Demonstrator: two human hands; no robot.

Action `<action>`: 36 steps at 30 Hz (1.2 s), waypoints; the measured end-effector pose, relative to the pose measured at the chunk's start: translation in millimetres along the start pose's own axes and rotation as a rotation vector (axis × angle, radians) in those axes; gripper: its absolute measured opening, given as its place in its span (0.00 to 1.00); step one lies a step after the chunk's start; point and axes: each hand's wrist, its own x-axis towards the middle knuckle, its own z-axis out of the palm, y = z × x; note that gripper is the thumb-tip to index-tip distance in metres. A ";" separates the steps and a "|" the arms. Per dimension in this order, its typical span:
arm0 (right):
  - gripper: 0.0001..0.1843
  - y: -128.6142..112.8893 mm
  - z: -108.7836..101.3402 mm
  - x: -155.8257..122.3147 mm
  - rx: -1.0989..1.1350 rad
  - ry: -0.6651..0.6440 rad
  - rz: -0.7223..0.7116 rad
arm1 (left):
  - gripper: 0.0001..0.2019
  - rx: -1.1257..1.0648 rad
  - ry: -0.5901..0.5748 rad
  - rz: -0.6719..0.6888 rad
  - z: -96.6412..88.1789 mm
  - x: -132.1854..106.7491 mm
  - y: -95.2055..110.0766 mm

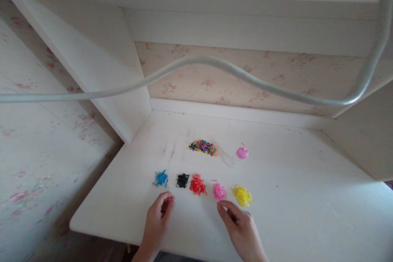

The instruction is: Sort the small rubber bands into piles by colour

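Small rubber bands lie on the white desk in a row of colour piles: blue [160, 178], black [182, 180], red [198, 185], pink [219, 191] and yellow [242, 195]. My left hand [159, 213] is closed, thumb against curled fingers, just in front of the blue and black piles. Whatever it pinches is too small to make out. My right hand [238, 223] has its thumb and fingertips together at the near edge of the pink pile. Anything between those fingertips cannot be seen. Behind the row lies a clear container [227, 159] with mixed-colour bands [203, 147] in it.
A round pink lid [242, 152] with a stem-like tip lies right of the container. The desk [294, 213] meets a white side panel [101, 61] on the left. A pale cable or tube [199, 60] crosses the upper view, close to the camera.
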 end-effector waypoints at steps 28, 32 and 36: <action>0.15 -79.9 65.2 196.4 -0.793 -0.229 -0.017 | 0.16 -0.085 -0.025 -0.009 -10.3 -3.1 5.6; 0.16 -76.0 63.3 197.2 -0.787 -0.220 -0.017 | 0.16 -0.075 -0.016 0.006 -10.3 -3.2 4.5; 0.19 -71.8 58.2 198.8 -0.756 -0.206 -0.026 | 0.16 -0.058 -0.017 0.010 -9.5 -3.3 2.5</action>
